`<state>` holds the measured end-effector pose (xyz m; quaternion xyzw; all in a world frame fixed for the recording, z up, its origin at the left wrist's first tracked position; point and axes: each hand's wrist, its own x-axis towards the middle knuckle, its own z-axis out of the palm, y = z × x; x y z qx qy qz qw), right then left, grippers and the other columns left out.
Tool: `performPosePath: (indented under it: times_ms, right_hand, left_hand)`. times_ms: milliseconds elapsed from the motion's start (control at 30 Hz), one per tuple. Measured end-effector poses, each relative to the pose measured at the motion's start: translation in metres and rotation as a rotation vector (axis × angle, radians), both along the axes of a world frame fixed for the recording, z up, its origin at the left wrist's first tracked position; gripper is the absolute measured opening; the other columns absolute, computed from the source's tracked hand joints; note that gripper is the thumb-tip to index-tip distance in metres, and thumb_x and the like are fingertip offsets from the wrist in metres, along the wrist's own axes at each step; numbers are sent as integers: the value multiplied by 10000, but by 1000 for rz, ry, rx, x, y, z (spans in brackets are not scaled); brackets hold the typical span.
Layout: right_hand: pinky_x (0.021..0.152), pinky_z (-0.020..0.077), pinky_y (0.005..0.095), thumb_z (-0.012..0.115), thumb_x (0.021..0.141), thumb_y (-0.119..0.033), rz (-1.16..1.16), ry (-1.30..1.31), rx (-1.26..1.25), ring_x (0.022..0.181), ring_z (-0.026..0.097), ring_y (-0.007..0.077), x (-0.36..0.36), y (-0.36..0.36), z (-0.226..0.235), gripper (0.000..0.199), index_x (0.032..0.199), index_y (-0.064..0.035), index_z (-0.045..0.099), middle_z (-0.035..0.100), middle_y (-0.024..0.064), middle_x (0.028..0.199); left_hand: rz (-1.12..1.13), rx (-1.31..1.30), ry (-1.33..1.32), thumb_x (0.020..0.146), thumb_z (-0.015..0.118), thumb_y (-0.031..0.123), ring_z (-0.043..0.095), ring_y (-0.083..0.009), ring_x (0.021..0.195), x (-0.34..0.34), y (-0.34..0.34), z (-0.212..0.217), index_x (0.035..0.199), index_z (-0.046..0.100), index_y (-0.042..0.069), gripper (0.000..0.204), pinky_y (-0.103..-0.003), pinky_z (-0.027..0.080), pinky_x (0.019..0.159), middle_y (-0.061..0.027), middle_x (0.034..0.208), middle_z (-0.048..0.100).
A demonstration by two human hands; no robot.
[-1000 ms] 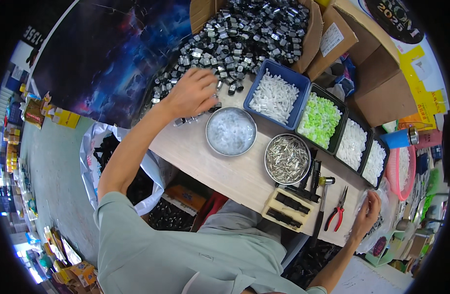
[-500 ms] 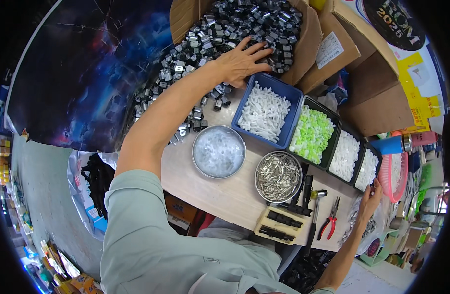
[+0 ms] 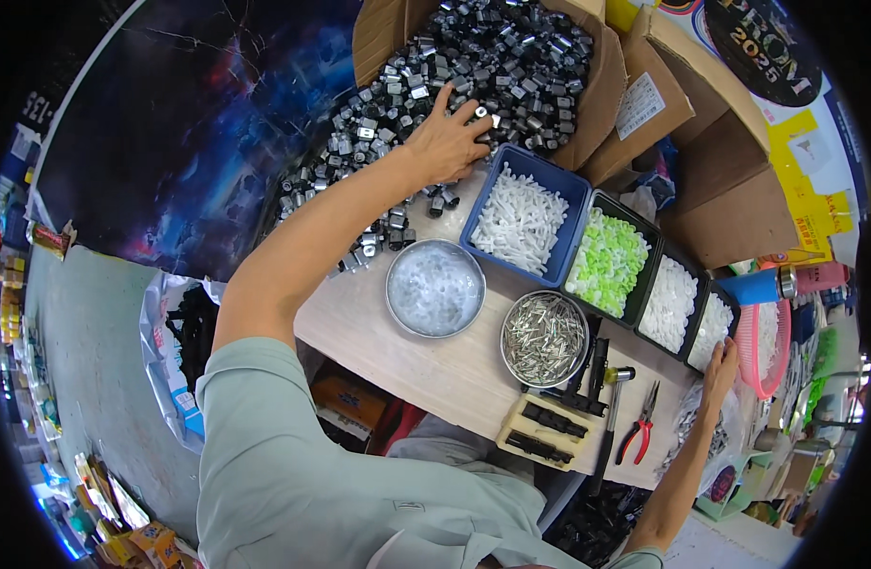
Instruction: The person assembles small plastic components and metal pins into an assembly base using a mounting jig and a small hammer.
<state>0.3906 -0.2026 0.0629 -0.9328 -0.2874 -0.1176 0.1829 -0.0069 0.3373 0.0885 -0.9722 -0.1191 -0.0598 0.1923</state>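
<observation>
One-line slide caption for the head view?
Left hand reaches into pile of dark metal parts; right hand rests by parts bins.

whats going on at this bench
A person at a workbench reaches the left hand into a heap of small black and silver parts spilling from a cardboard box. The right hand rests at the far end of a row of bins holding white and green pieces. Two round metal bowls, a hammer and red pliers lie between.

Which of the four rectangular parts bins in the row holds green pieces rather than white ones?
The black bin second from the left, next to the blue bin. Its pieces are bright green; the other three bins hold white parts.
</observation>
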Motion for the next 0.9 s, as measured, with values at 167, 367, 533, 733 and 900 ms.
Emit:
performPosePath:
  times_ms: [167, 367, 533, 733, 900]
  right_hand:
    - [926, 480, 418, 542, 1004, -239, 44, 16, 39, 1065, 617, 369, 38, -12, -12, 357, 1236, 19, 624, 645, 251, 1150]
    - [906, 490, 426, 549, 990, -208, 31, -21, 38, 1015, 627, 385, 48, -12, -15, 320, 1188, 24, 645, 660, 260, 1098]
    - [885, 485, 433, 556, 984, -201, -17, -81, -15, 992, 618, 411, 55, -12, -13, 311, 1164, 41, 632, 652, 279, 1079]
    - [835, 499, 399, 543, 989, -169, -7, -29, 54, 915, 649, 336, 82, -25, -22, 283, 1138, 62, 612, 676, 238, 1007]
    - [822, 495, 377, 544, 995, -177, 0, 50, 91, 887, 634, 284, 75, -22, -14, 293, 1163, 58, 595, 668, 187, 977]
  left_hand:
    - [15, 64, 93, 828, 704, 321, 392, -306, 1366, -24, -18, 2, 1031, 739, 205, 236, -690, 217, 1138, -54, 1318, 526]
    - [90, 142, 62, 846, 679, 261, 352, -367, 1414, -41, -32, 6, 946, 756, 127, 183, -668, 220, 1136, -124, 1319, 540]
    - [31, -16, -103, 754, 777, 348, 341, -385, 1425, -6, -28, 6, 1131, 678, 102, 461, -649, 220, 1142, -148, 1345, 543]
    - [30, 85, 20, 753, 734, 490, 297, -393, 1441, 33, 2, -12, 1386, 526, 214, 721, -660, 155, 1155, -167, 1411, 481]
    - [14, 18, -74, 799, 674, 502, 264, -436, 1449, 39, 9, -29, 1366, 570, 306, 610, -696, 111, 1144, -181, 1468, 447]
